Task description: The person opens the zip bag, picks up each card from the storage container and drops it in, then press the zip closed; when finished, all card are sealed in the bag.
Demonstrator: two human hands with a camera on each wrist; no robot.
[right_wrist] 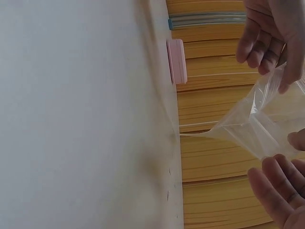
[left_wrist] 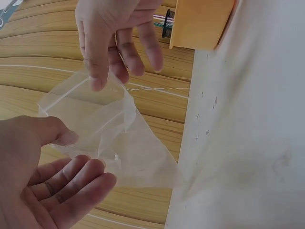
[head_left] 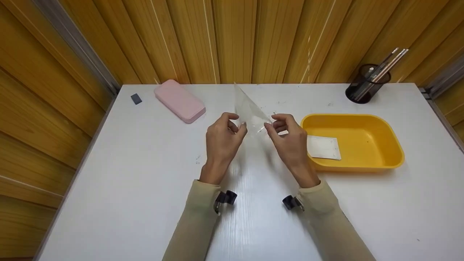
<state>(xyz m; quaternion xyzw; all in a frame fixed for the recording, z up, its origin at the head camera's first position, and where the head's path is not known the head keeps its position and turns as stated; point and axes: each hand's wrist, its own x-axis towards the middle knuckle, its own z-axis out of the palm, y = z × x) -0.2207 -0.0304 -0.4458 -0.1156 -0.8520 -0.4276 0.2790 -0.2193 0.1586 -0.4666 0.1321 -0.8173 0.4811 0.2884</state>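
A clear plastic bag point(head_left: 248, 107) is held up between both hands over the middle of the table. On one side my left hand point(head_left: 222, 139) pinches it between thumb and fingers. My right hand point(head_left: 291, 142) pinches the other side near its edge. In the left wrist view, the bag point(left_wrist: 143, 150) is creased and see-through, with a straight band running across its upper part. The right wrist view has the bag point(right_wrist: 240, 125) narrowing to a corner that points away from the hands.
Right of the hands, a yellow tray point(head_left: 362, 145) holds a white square packet point(head_left: 323, 147). Behind it stands a black mesh cup point(head_left: 367, 85) with pencils. At the back left lie a pink case point(head_left: 180, 100) and a small dark eraser-like block point(head_left: 136, 98). Yellow wood-patterned panels point(head_left: 235, 40) stand behind the white table point(head_left: 137, 181).
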